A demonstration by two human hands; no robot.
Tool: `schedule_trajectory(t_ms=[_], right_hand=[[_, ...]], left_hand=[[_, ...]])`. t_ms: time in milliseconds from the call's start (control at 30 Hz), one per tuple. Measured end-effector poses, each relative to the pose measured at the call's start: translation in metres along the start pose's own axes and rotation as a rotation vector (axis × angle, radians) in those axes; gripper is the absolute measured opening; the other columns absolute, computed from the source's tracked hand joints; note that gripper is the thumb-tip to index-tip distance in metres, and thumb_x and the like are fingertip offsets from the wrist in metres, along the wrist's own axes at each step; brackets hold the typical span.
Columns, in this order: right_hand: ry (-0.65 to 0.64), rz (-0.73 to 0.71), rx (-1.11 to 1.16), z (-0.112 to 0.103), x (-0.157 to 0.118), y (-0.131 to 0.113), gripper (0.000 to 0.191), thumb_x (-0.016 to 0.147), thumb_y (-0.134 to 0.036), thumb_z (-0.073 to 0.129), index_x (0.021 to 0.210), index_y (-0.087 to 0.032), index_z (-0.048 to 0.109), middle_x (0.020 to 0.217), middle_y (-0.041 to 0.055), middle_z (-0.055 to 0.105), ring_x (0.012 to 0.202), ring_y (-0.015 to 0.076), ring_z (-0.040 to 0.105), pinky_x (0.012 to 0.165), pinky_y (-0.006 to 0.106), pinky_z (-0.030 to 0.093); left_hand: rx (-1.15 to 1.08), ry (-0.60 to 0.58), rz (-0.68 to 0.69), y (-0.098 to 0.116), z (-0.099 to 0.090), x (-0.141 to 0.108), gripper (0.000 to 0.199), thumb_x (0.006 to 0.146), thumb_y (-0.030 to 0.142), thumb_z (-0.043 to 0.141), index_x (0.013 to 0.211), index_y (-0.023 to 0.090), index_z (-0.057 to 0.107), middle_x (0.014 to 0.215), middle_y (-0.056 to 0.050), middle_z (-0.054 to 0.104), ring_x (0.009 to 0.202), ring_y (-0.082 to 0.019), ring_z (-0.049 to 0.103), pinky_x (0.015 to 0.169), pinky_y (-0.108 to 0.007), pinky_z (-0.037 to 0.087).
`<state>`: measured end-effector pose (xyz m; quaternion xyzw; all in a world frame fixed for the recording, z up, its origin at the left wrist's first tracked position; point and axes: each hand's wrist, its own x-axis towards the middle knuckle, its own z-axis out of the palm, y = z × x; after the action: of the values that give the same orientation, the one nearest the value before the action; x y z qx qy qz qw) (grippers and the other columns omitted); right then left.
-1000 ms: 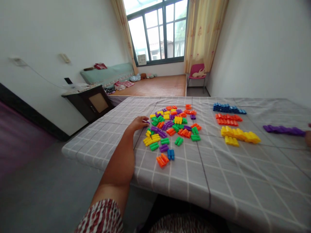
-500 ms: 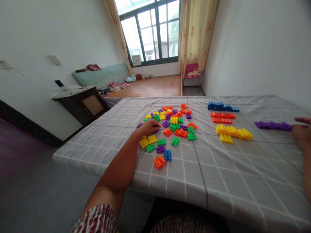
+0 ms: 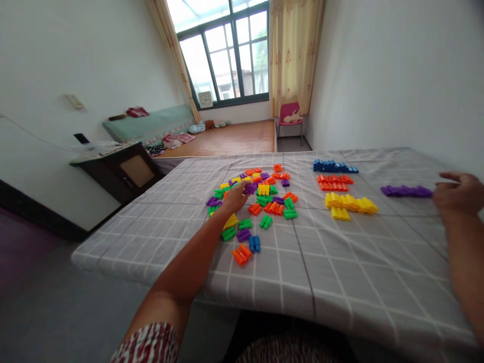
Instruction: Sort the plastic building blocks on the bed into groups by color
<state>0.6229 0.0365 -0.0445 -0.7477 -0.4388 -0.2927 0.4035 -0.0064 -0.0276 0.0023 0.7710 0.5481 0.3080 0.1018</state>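
My left hand (image 3: 237, 196) is over the mixed pile, its fingers closed on a purple piece (image 3: 250, 188). Around it lie green, orange, yellow and purple pieces, with a blue piece (image 3: 254, 244) nearer me. On the right, my right hand (image 3: 458, 192) rests by the end of a purple row (image 3: 406, 191), fingers apart and nothing seen in them. Left of that row are a blue row (image 3: 335, 166), orange rows (image 3: 335, 182) and yellow rows (image 3: 351, 203).
A grey checked cloth (image 3: 340, 272) covers the table. Beyond its far edge are a bed (image 3: 242, 137) and a pink chair (image 3: 290, 115). A dark cabinet (image 3: 130, 171) stands at the left, and a white wall runs along the right.
My left hand has lifted from the pile's left part and shifted slightly right, now with a purple piece. My right hand has come further into view. The whole view has shifted a little.
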Motion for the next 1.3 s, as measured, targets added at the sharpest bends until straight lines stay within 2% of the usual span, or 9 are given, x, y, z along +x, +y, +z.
schedule_trajectory(t_ms=[100, 200, 333, 467, 567, 867, 967, 1067, 1300], right_hand=[[-0.032, 0.023, 0.169, -0.029, 0.001, -0.052, 0.042, 0.073, -0.008, 0.047, 0.108, -0.010, 0.069, 0.097, 0.0198, 0.070, 0.078, 0.0250, 0.060, 0.071, 0.036, 0.043], [-0.181, -0.226, 0.451, -0.071, -0.018, -0.134, 0.036, 0.082, -0.011, 0.042, 0.108, -0.013, 0.066, 0.106, 0.0142, 0.068, 0.084, 0.0203, 0.061, 0.077, 0.031, 0.047], [-0.415, -0.637, 0.766, -0.113, -0.067, -0.238, 0.028, 0.085, -0.013, 0.046, 0.105, -0.019, 0.065, 0.104, 0.0081, 0.069, 0.098, 0.0199, 0.060, 0.090, 0.034, 0.046], [-0.575, -0.824, 0.923, -0.144, -0.105, -0.298, 0.030, 0.086, -0.012, 0.047, 0.108, -0.022, 0.063, 0.106, 0.0050, 0.068, 0.100, 0.0187, 0.061, 0.089, 0.033, 0.046], [-0.681, -0.809, 0.926, -0.151, -0.112, -0.319, 0.026, 0.086, -0.015, 0.049, 0.107, -0.021, 0.064, 0.103, 0.0046, 0.069, 0.089, 0.0172, 0.063, 0.080, 0.029, 0.047], [-1.029, -0.884, 0.699, -0.123, -0.129, -0.347, 0.017, 0.085, -0.029, 0.059, 0.095, -0.018, 0.067, 0.084, 0.0045, 0.070, 0.070, 0.0159, 0.063, 0.064, 0.025, 0.042], [-1.010, -0.955, 0.716, -0.127, -0.150, -0.358, 0.027, 0.080, -0.037, 0.067, 0.098, -0.017, 0.067, 0.091, 0.0074, 0.069, 0.078, 0.0189, 0.063, 0.067, 0.027, 0.044], [-0.968, -0.988, 0.765, -0.133, -0.169, -0.368, 0.026, 0.076, -0.030, 0.070, 0.098, -0.017, 0.066, 0.094, 0.0086, 0.068, 0.087, 0.0218, 0.061, 0.074, 0.031, 0.045], [-0.962, -0.824, 1.090, -0.137, -0.167, -0.369, 0.019, 0.079, -0.016, 0.059, 0.097, -0.017, 0.063, 0.097, 0.0063, 0.065, 0.088, 0.0178, 0.060, 0.080, 0.032, 0.049]], left_hand=[[-0.173, -0.032, -0.068, -0.003, -0.004, 0.002, 0.027, 0.079, 0.018, 0.055, 0.105, 0.017, 0.062, 0.090, -0.005, 0.071, 0.083, -0.018, 0.067, 0.078, -0.033, 0.053], [-0.273, -0.102, -0.039, -0.006, -0.003, 0.003, 0.024, 0.082, 0.029, 0.051, 0.096, 0.016, 0.065, 0.086, -0.004, 0.071, 0.078, -0.017, 0.067, 0.072, -0.030, 0.054], [-0.144, -0.159, -0.022, -0.008, -0.002, 0.001, 0.026, 0.080, 0.031, 0.050, 0.093, 0.018, 0.068, 0.089, -0.004, 0.072, 0.083, -0.019, 0.068, 0.077, -0.032, 0.054], [-0.060, -0.190, 0.050, -0.006, -0.002, -0.007, 0.028, 0.080, 0.027, 0.050, 0.097, 0.019, 0.070, 0.097, -0.004, 0.073, 0.092, -0.019, 0.067, 0.086, -0.032, 0.052], [-0.065, -0.197, 0.100, -0.006, 0.000, -0.012, 0.027, 0.081, 0.023, 0.049, 0.098, 0.019, 0.070, 0.102, -0.004, 0.072, 0.095, -0.018, 0.066, 0.087, -0.031, 0.052], [0.040, -0.168, 0.253, -0.016, -0.001, -0.016, 0.025, 0.082, 0.015, 0.049, 0.093, 0.017, 0.071, 0.096, -0.007, 0.071, 0.095, -0.018, 0.063, 0.089, -0.031, 0.049], [0.031, -0.182, 0.290, -0.018, -0.003, -0.017, 0.023, 0.084, 0.017, 0.050, 0.092, 0.018, 0.071, 0.096, -0.006, 0.070, 0.096, -0.018, 0.062, 0.089, -0.031, 0.049], [0.036, -0.160, 0.289, -0.014, -0.005, -0.020, 0.024, 0.084, 0.017, 0.051, 0.096, 0.020, 0.071, 0.100, -0.005, 0.070, 0.097, -0.018, 0.062, 0.091, -0.031, 0.048], [0.034, -0.034, 0.255, -0.006, -0.008, -0.022, 0.031, 0.085, 0.014, 0.047, 0.105, 0.023, 0.069, 0.107, -0.003, 0.069, 0.104, -0.017, 0.061, 0.095, -0.032, 0.047]])
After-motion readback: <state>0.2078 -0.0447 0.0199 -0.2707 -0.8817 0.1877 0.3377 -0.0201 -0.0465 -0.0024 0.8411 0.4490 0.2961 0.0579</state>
